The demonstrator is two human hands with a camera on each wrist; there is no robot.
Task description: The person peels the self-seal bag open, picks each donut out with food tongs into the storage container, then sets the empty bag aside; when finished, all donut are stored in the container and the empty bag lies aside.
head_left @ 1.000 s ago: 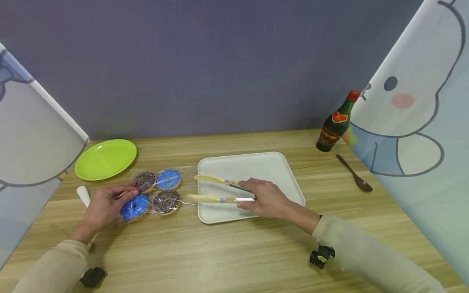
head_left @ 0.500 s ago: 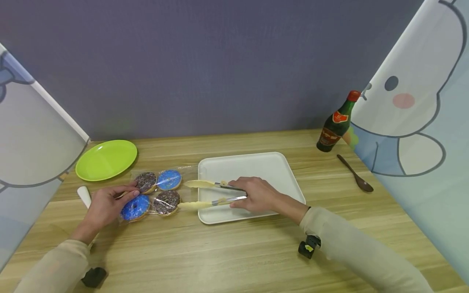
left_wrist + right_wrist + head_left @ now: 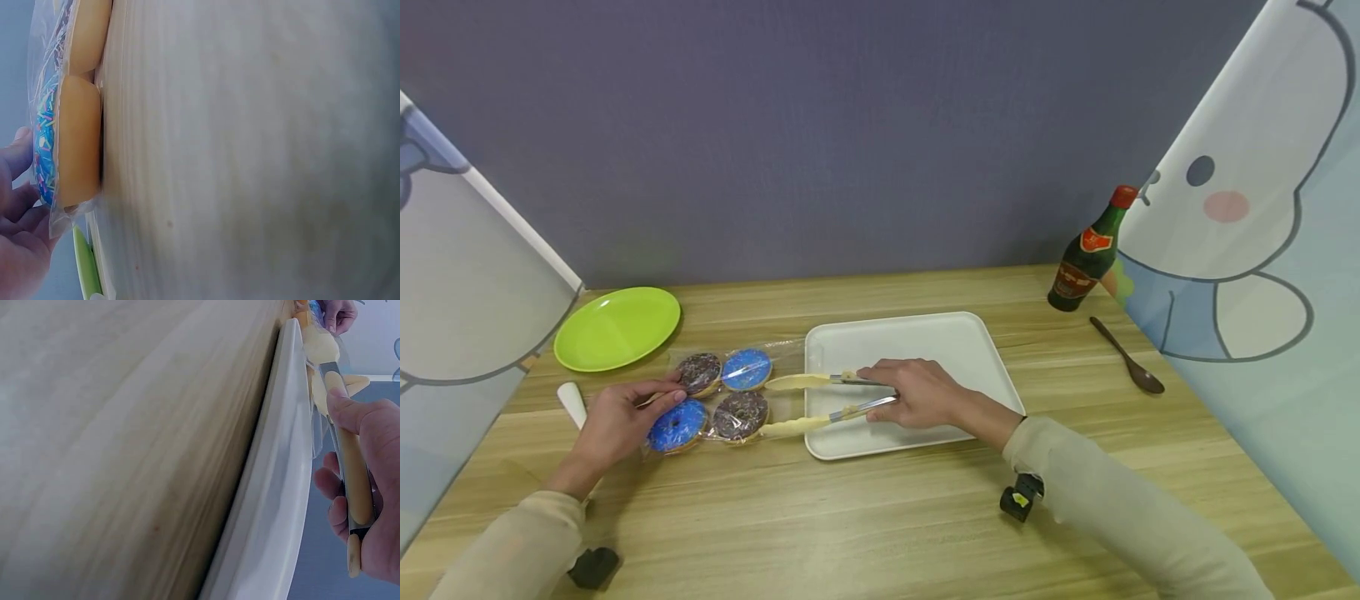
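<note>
Toward the left of the head view lies a clear plastic bag point(image 3: 788, 358) of sprinkled donuts, two blue and two dark brown. My left hand point(image 3: 617, 421) pinches the bag's left end, between a brown donut point(image 3: 699, 372) and a blue donut point(image 3: 677, 425). In the left wrist view the blue donut point(image 3: 47, 144) sits beside my fingertips. My right hand point(image 3: 917, 392) grips a pair of tongs point(image 3: 859, 409) with cream tips. The tongs are spread, and their tips reach the bag's right part, near the other blue donut point(image 3: 747, 369) and brown donut point(image 3: 741, 415).
Under the tongs is a white tray point(image 3: 955, 350). A green plate point(image 3: 617, 329) stands at the back left, with a white handle point(image 3: 572, 404) before it. On the right are a dark bottle point(image 3: 1084, 258) with a red cap and a brown spoon point(image 3: 1127, 358).
My right hand has moved left with the tongs, bringing their tips from the tray's left edge to the bag beside the donuts. My left hand has stayed on the bag.
</note>
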